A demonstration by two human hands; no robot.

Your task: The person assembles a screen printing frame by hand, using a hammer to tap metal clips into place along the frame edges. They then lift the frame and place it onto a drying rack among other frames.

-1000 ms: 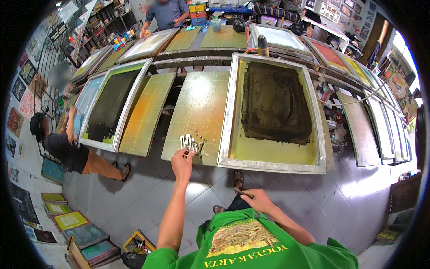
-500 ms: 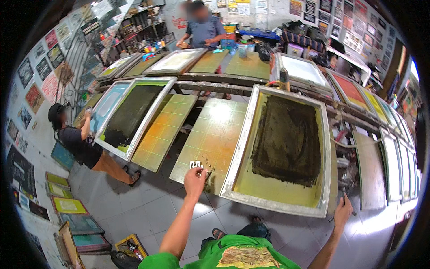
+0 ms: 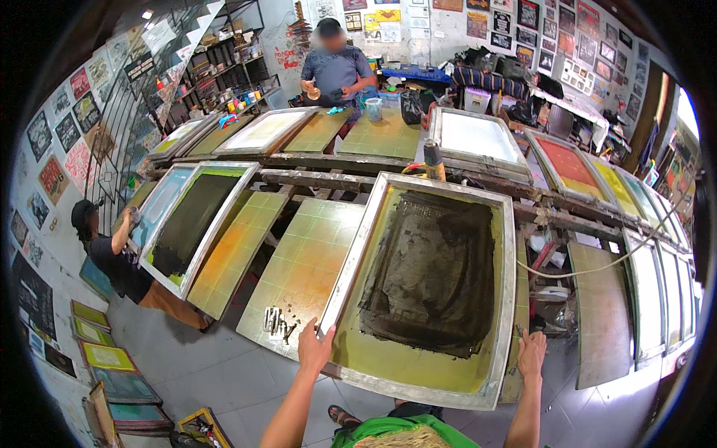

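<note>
- The screen frame (image 3: 426, 287) fills the middle of the picture, lying tilted, its long axis running from the lower centre up toward the upper right.
- Dark ink covers its mesh; yellow shows along the near edge.
- The left hand (image 3: 315, 348) is closed on the frame's near left corner, fingers curled over the rail.
- The right hand (image 3: 532, 352) grips the near right corner, fingers wrapped on the edge.
- A yellow-green board (image 3: 302, 272) lies just left of the frame.
- A crouching person (image 3: 112, 254) works at another screen (image 3: 190, 224) at the left.
</note>
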